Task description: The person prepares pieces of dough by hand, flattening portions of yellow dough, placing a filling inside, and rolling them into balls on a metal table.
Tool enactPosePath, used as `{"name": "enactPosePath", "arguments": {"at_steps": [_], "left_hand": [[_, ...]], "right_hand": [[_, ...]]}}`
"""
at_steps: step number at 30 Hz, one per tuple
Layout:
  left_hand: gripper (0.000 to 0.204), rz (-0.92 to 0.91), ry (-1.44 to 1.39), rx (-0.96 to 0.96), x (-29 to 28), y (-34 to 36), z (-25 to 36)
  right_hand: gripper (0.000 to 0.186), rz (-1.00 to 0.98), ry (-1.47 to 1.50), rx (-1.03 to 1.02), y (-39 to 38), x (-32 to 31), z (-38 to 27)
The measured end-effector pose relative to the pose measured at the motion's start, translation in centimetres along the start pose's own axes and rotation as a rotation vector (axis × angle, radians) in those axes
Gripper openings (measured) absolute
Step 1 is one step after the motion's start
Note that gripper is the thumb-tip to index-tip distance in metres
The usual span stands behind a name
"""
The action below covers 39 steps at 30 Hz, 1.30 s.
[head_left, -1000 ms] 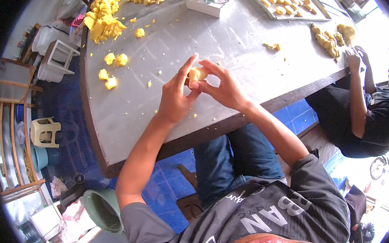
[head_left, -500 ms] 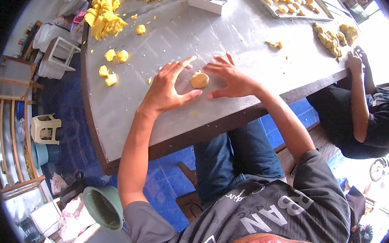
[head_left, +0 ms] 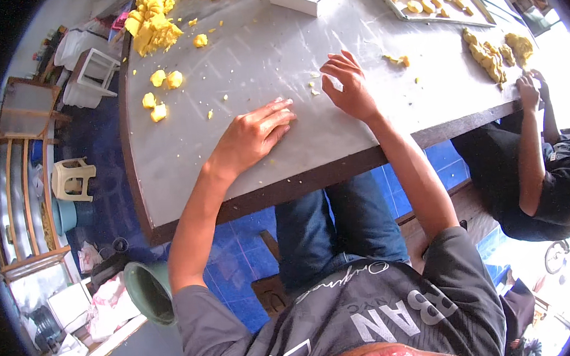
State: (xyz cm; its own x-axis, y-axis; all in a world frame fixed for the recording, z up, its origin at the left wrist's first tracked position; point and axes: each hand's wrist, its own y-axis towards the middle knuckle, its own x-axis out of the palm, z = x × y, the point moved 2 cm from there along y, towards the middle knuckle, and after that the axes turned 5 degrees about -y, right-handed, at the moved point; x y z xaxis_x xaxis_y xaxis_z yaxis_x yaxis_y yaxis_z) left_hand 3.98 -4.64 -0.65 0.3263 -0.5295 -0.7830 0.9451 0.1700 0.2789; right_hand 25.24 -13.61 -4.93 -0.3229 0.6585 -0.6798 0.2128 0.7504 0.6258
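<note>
My left hand (head_left: 248, 137) is low over the grey tabletop (head_left: 284, 168), palm down, with its fingers together and curled and the thumb drawn in beneath them. Whatever is under or inside it is hidden. Raised to its right, my right hand (head_left: 350, 87) has bent fingers and a gap between thumb and forefinger, with nothing visible in it. The round tan dough piece is out of sight. Small dough crumbs (head_left: 314, 91) lie between the hands. Left of my left hand sit several yellow lumps (head_left: 158, 112), with another lump (head_left: 200, 40) farther back.
A yellow dough-like mass (head_left: 156, 31) fills the far left corner. A white box (head_left: 293, 5) stands at the back, beside a metal tray (head_left: 443, 23) of shaped pieces. Tan dough (head_left: 485, 58) lies near another person (head_left: 530, 181) at right. A green bucket (head_left: 151, 296) is on the floor.
The round dough piece between my hands has gone from view. My left fingers have closed together, and my right hand has moved up and to the right, away from the left.
</note>
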Motion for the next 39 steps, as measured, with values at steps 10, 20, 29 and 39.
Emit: {"name": "enactPosePath", "arguments": {"at_steps": [10,20,29,39], "left_hand": [[0.020,0.323,-0.272,-0.237,0.2,-0.1,2.7],[0.028,0.230,-0.154,-0.248,0.8,-0.5,2.2],[0.035,0.259,-0.034,-0.253,1.3,-0.9,5.4],[0.029,0.175,-0.158,-0.254,2.0,-0.7,5.8]], "right_hand": [[0.014,0.004,0.038,-0.017,0.1,-0.9,-0.3],[0.016,0.092,0.061,-0.015,0.1,-0.8,-0.1],[0.017,0.109,0.088,-0.031,0.2,-1.3,-0.5],[0.016,0.125,0.100,-0.062,0.2,-1.4,-0.3]]}}
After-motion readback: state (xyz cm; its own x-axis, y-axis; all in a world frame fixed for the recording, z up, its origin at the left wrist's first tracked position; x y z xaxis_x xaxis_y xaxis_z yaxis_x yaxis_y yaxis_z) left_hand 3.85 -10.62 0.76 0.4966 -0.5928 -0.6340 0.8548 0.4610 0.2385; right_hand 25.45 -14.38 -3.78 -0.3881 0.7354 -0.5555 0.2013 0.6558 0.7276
